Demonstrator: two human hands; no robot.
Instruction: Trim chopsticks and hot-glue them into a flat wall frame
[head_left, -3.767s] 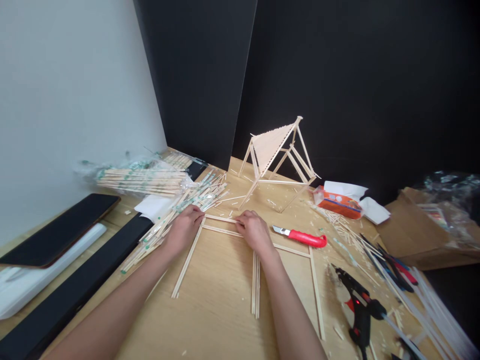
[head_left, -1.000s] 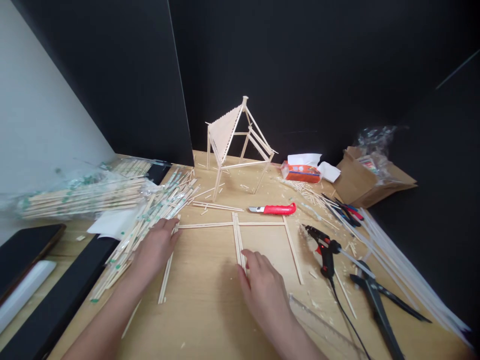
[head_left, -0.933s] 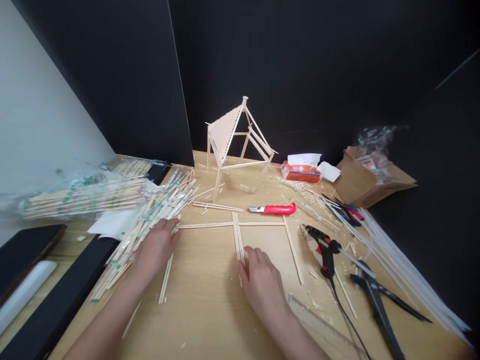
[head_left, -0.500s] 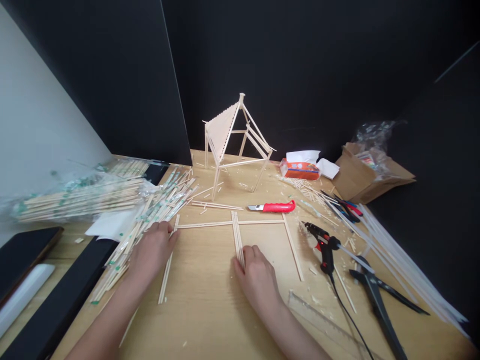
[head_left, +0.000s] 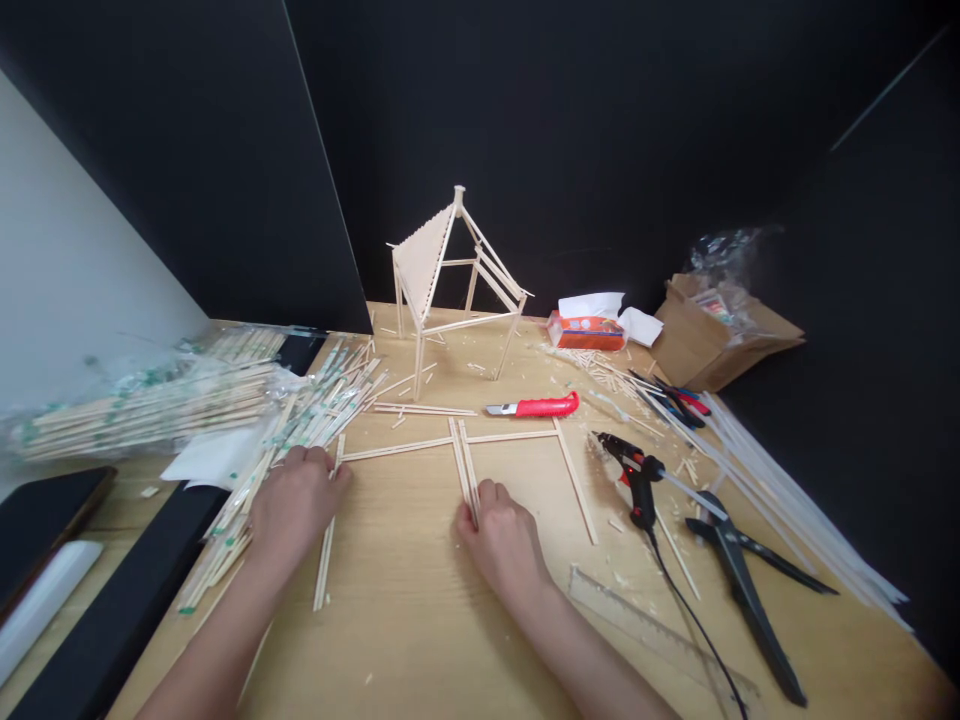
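My left hand (head_left: 298, 500) is closed, thumb and fingers on the upper part of the left upright pair of wooden sticks (head_left: 324, 568). My right hand (head_left: 504, 540) pinches the lower ends of the middle upright sticks (head_left: 460, 460), which stand side by side with a narrow gap. A left crosspiece (head_left: 401, 449) and a right crosspiece (head_left: 514, 436) run from the middle uprights toward the outer ones. The right upright (head_left: 576, 482) lies untouched. Behind them, a small stick-built house frame (head_left: 471, 322) stands with one roof side covered.
A red utility knife (head_left: 544, 405) lies beyond the sticks. At right are a glue gun (head_left: 639, 485), cutters (head_left: 739, 580), a clear ruler (head_left: 645, 620) and white glue sticks (head_left: 795, 510). Bagged sticks (head_left: 165, 400) fill the left; a tissue pack (head_left: 589, 330) and paper bag (head_left: 705, 340) stand behind.
The middle upright sticks have come slightly apart, showing a gap beside my right fingers. The whole view has shifted a little; my left hand stays at the left upright.
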